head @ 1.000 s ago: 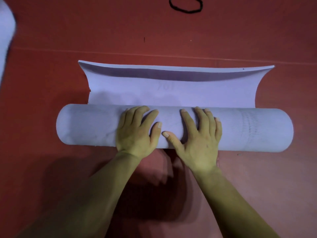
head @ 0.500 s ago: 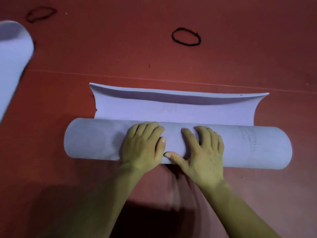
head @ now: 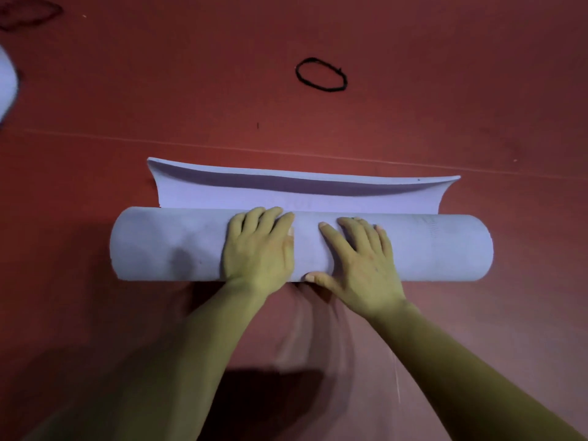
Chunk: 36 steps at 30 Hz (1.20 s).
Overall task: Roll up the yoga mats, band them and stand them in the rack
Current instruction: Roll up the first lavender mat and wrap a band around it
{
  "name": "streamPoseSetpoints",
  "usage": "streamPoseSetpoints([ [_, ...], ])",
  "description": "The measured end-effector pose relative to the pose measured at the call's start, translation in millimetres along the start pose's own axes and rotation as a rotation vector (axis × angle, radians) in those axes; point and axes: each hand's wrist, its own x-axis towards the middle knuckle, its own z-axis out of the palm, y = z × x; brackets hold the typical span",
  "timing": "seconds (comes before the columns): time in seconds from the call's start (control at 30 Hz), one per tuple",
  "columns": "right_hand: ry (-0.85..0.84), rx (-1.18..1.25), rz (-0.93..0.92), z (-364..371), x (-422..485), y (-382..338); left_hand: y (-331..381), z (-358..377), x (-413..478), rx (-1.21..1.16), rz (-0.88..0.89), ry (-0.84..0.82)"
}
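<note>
Hands down on the mat (head: 168,246): left hand (head: 257,246) and right hand (head: 359,265) side by side, palms pressing on the middle of the roll. Both spread wide, fingers nearly straight and draped over the top, gripping nothing; right thumb tucked at the roll's near edge. Placed mid-roll, probably to push evenly and stop the roll slackening or running crooked. Mostly rolled, lying crosswise in the centre of the frame on the floor (head: 445,100); short flap (head: 302,198) not yet rolled beyond the fingertips, far edge curling up. Black band (head: 320,74) further up the frame, well apart. Edge of another mat (head: 6,84) at upper left; rack not in view.
</note>
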Motion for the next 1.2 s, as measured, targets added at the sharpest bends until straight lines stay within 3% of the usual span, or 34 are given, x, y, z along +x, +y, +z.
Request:
streamPoseSetpoints([
  [0.2,-0.093,-0.037,-0.005,-10.2,20.4,0.0,-5.0,-3.7,14.2,-0.014,-0.011,-0.117],
  [0.7,-0.001,0.083,-0.003,5.5,42.9,20.9,-19.3,3.6,14.4,-0.062,0.143,0.028],
  [1.03,0.094,0.088,0.082,3.0,51.6,3.6,-24.2,11.0,46.1,-0.069,0.101,0.02],
  [1.2,0.047,0.048,0.085,6.7,69.4,9.1,-27.9,10.1,67.3,-0.075,0.075,-0.059],
])
